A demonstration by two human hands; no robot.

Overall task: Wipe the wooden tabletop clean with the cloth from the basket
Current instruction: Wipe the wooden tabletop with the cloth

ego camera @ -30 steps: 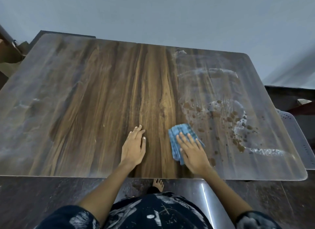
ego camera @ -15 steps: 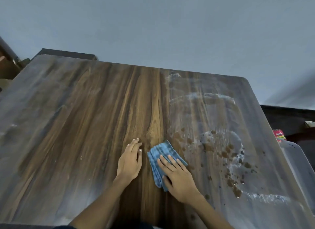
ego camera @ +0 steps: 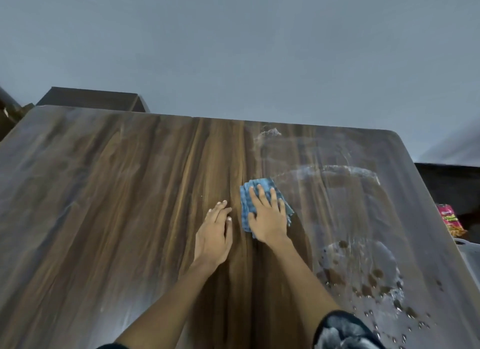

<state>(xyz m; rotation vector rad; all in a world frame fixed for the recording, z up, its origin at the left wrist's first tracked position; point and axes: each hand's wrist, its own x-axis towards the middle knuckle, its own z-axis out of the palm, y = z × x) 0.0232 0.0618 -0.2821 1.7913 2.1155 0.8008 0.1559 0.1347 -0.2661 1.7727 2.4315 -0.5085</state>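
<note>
Sitting at the far left behind the table's corner: a dark wooden cabinet (ego camera: pixel 88 99), partly hidden by the tabletop edge.

Filling most of the view: the wooden tabletop (ego camera: pixel 104 206), dull and hazy along its left side, richer brown down the middle.

Resting flat on bare wood near the centre: the left hand (ego camera: pixel 214 234), fingers straight and close together, holding nothing, fingertips just beside the cloth's left edge.

Lying immediately to the right, touching the tabletop: the blue cloth (ego camera: pixel 246 200), folded and checked, its far and left edges showing past the hand.

Pressing down on that cloth: the right hand (ego camera: pixel 267 216), fingers (ego camera: pixel 261 193) straight and slightly spread, palm covering the cloth's near part; not curling round it.

Showing at the bottom right: a dark patterned sleeve (ego camera: pixel 342 330) at the right arm.

Spreading further right: pale wet streaks (ego camera: pixel 337 172) arcing across the surface, with a small foamy patch (ego camera: pixel 270 133) near the far edge.

Dotting the near right area: brown spots and droplets (ego camera: pixel 363 283), well apart from the cloth.

Peeking past the right table edge: a red and yellow snack packet (ego camera: pixel 450 219), and a pale container rim (ego camera: pixel 470 255) below it, mostly cut off.
</note>
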